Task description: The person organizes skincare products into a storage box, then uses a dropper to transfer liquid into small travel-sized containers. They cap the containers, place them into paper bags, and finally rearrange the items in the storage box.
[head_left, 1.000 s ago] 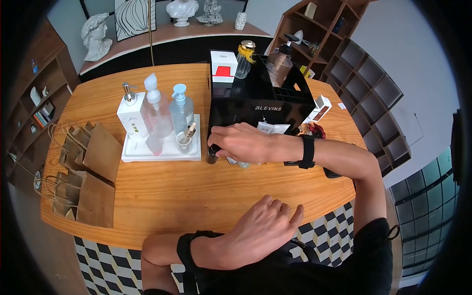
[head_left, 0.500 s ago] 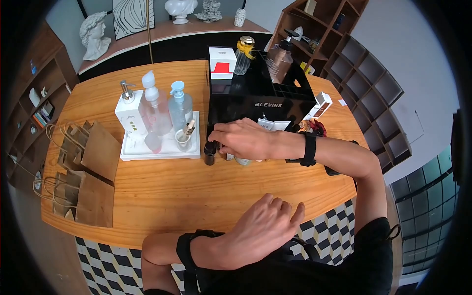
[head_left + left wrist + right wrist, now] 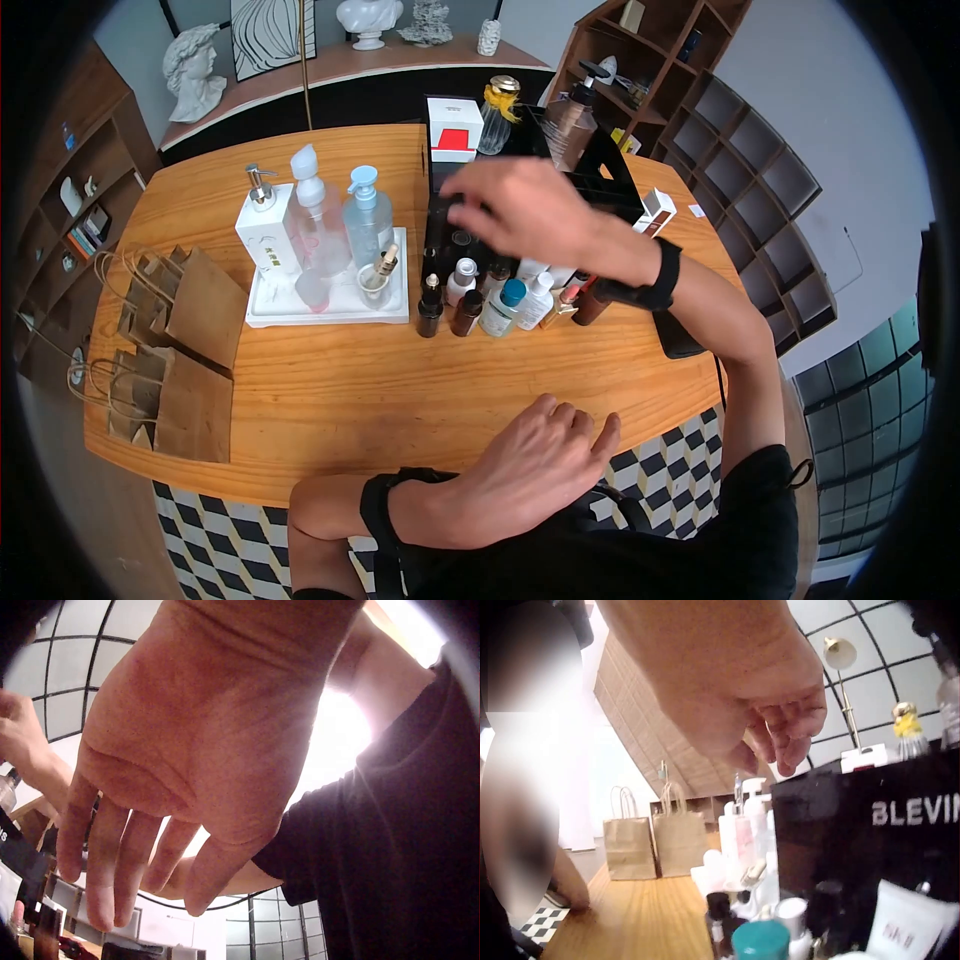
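My right hand (image 3: 525, 205) hovers over the front of a black organizer box (image 3: 432, 160), fingers loosely bent. Nothing shows between those fingers in the right wrist view. Below it, in front of the box, stand a dark dropper bottle (image 3: 430, 310), a small brown bottle (image 3: 467, 315), a teal-capped bottle (image 3: 503, 310), a white bottle (image 3: 537, 303) and several other small cosmetics. A white tube (image 3: 907, 922) leans by the box wall. Relaxed, with its fingers extended, my left hand (image 3: 530, 475) stays by the near table edge, apart from the bottles.
A white tray (image 3: 330, 318) at left carries pump bottles and a small cup. Two brown paper bags (image 3: 200, 410) stand at the table's left edge. The box holds a white carton (image 3: 454, 125), a yellow-ribboned glass bottle (image 3: 495, 110) and a pump bottle (image 3: 570, 130).
My right hand let go of the small dark bottle at the row's left end, then rose back over the box, uncovering the row. The left hand has not moved.
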Action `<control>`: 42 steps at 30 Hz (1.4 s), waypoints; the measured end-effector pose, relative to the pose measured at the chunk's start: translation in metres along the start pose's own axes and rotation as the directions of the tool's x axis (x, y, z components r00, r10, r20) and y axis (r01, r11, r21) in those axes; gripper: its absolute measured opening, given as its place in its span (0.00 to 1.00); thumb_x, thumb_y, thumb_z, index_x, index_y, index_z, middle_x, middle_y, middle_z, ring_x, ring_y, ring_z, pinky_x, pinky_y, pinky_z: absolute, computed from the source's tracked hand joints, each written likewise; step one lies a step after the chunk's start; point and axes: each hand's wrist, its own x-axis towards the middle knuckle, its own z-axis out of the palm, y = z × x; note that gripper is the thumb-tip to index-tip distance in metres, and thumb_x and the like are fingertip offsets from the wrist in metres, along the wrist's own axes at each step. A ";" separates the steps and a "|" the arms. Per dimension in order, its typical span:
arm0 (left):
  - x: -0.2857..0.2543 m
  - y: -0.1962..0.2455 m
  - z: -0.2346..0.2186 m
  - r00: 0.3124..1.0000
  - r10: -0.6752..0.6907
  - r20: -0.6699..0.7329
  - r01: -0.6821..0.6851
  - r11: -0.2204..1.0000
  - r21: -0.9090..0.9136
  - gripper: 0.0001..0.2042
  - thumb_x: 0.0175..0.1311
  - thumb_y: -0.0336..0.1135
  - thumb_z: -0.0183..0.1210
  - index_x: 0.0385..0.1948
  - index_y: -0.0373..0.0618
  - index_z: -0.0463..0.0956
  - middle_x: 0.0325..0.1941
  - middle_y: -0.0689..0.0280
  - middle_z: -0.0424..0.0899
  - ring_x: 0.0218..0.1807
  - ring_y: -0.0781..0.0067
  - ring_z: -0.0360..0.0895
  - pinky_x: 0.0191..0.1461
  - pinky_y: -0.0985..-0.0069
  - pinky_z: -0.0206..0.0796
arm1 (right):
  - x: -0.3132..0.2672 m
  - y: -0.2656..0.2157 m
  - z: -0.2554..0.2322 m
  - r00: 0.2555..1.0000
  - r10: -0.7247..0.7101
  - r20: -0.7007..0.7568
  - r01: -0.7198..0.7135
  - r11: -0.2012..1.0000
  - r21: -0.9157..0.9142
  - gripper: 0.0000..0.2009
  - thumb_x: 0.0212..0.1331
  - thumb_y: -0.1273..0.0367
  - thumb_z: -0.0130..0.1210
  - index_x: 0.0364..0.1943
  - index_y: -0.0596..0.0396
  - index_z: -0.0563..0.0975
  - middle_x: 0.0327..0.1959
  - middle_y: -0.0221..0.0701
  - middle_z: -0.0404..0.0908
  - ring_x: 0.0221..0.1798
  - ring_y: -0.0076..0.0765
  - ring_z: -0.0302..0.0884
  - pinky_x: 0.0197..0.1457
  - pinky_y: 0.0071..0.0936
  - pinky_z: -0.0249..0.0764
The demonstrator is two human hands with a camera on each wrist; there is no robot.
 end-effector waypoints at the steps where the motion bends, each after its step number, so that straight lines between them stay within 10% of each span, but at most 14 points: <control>1: 0.000 0.000 0.000 1.000 0.008 -0.006 -0.008 1.000 0.008 0.31 0.59 0.28 0.62 0.68 0.27 0.73 0.43 0.48 0.86 0.44 0.52 0.86 0.58 0.60 0.78 | 0.008 0.009 -0.008 0.997 0.060 -0.047 -0.062 0.997 -0.043 0.11 0.66 0.67 0.64 0.47 0.59 0.86 0.42 0.45 0.89 0.42 0.57 0.89 0.47 0.48 0.86; 4: 0.000 0.002 -0.003 1.000 -0.005 0.029 0.005 1.000 -0.009 0.31 0.60 0.28 0.62 0.69 0.27 0.72 0.45 0.47 0.85 0.45 0.51 0.86 0.60 0.58 0.77 | 0.029 0.039 -0.019 0.973 0.087 -0.215 -0.117 0.985 -0.130 0.11 0.67 0.70 0.60 0.48 0.59 0.86 0.47 0.46 0.88 0.47 0.58 0.88 0.53 0.51 0.84; 12: -0.001 0.002 -0.005 0.999 -0.006 0.053 0.007 1.000 -0.010 0.31 0.61 0.28 0.61 0.69 0.27 0.72 0.44 0.48 0.85 0.46 0.51 0.87 0.61 0.59 0.77 | 0.078 0.086 0.001 0.963 0.254 0.094 -0.205 0.910 -0.360 0.22 0.67 0.66 0.62 0.65 0.55 0.78 0.67 0.41 0.79 0.71 0.53 0.76 0.73 0.47 0.76; 21: -0.002 0.000 -0.007 1.000 -0.003 0.000 0.003 1.000 0.021 0.30 0.62 0.28 0.60 0.69 0.27 0.72 0.43 0.50 0.85 0.45 0.54 0.87 0.60 0.59 0.78 | 0.088 0.111 -0.014 0.958 0.208 -0.199 -0.278 0.846 -0.454 0.19 0.64 0.71 0.56 0.58 0.55 0.84 0.55 0.47 0.86 0.59 0.60 0.84 0.65 0.49 0.80; 24: 0.000 0.000 -0.004 1.000 -0.007 0.014 0.007 1.000 0.009 0.30 0.62 0.28 0.60 0.68 0.28 0.72 0.42 0.50 0.85 0.45 0.54 0.87 0.60 0.60 0.78 | 0.091 0.119 -0.017 0.902 0.430 -0.036 -0.403 0.811 -0.424 0.20 0.66 0.70 0.58 0.61 0.56 0.82 0.54 0.50 0.86 0.59 0.61 0.83 0.65 0.49 0.80; 29: 0.001 0.000 -0.008 0.999 -0.013 0.048 0.014 0.999 -0.041 0.30 0.61 0.28 0.61 0.68 0.28 0.72 0.43 0.49 0.85 0.45 0.52 0.87 0.59 0.59 0.78 | 0.080 0.141 -0.016 0.946 0.310 -0.093 -0.323 0.885 -0.336 0.21 0.66 0.62 0.65 0.59 0.58 0.81 0.55 0.49 0.85 0.59 0.60 0.83 0.66 0.48 0.79; 35: 0.000 0.000 -0.005 0.999 -0.017 0.045 0.018 1.000 -0.022 0.31 0.60 0.28 0.61 0.69 0.28 0.72 0.44 0.48 0.85 0.48 0.52 0.86 0.59 0.60 0.77 | 0.035 0.086 -0.044 0.915 0.153 -0.373 -0.249 0.942 -0.224 0.21 0.65 0.62 0.66 0.58 0.57 0.81 0.51 0.47 0.81 0.53 0.56 0.85 0.58 0.46 0.81; 42: 0.002 0.002 0.002 0.999 -0.008 0.046 0.008 1.000 -0.001 0.31 0.60 0.28 0.61 0.68 0.28 0.72 0.44 0.48 0.85 0.47 0.53 0.86 0.58 0.61 0.77 | -0.028 -0.002 -0.083 0.967 0.158 -0.201 -0.126 0.979 0.161 0.19 0.64 0.67 0.69 0.57 0.57 0.82 0.46 0.39 0.81 0.41 0.38 0.81 0.47 0.35 0.80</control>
